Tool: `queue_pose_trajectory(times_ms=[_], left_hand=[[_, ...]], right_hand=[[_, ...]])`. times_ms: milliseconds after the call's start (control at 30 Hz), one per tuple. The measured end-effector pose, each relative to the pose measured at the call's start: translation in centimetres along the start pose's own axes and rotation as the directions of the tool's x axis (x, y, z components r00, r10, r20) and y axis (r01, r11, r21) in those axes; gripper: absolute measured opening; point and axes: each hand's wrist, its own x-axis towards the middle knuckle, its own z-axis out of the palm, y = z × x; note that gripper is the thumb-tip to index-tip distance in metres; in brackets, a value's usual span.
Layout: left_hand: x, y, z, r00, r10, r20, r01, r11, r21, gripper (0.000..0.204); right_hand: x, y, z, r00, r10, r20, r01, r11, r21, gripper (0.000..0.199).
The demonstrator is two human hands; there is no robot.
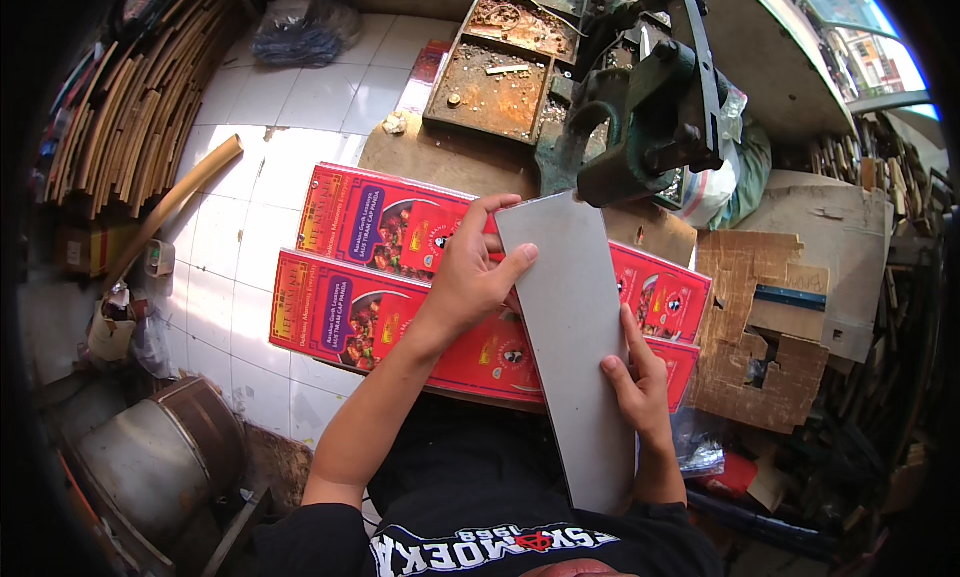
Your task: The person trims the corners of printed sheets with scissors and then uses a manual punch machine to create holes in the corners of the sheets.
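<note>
Both of my hands hold a long, flat grey board (572, 317), tilted so its near end rests close to my shirt. Its far end reaches the working tip of a dark green cast-metal press (640, 127). My left hand (480, 272) grips the left edge near that end, thumb flat on top. On the opposite edge, lower down, my right hand (640, 382) is closed with its thumb on the board's face; its other fingertips are partly hidden. Under the board lie two stacks of red printed panels with food pictures, a far stack (345, 222) and a nearer stack (325, 307).
A rusty compartment tray (490, 87) with small scraps stands beside the press. Cut brown cardboard (730, 327) lies at the right. Stacked wooden strips (140, 117) lean at the far left. A metal drum (150, 457) sits lower left, and a curved tube (190, 192) angles over white floor tiles.
</note>
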Motion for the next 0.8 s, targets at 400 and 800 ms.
queue_pose_trajectory(times_ms=[400,800], left_hand=[[0.1,0.0,0.1,1.0,-0.006,-0.017,0.006,1.0,-0.03,0.056],[0.0,-0.4,-0.1,1.0,0.001,-0.022,-0.001,1.0,0.004,0.058]], right_hand=[[0.2,0.4,0.1,0.999,-0.044,-0.006,0.044,0.999,0.004,0.064],[-0.1,0.4,0.3,1.0,-0.012,-0.023,0.012,1.0,0.027,0.063]])
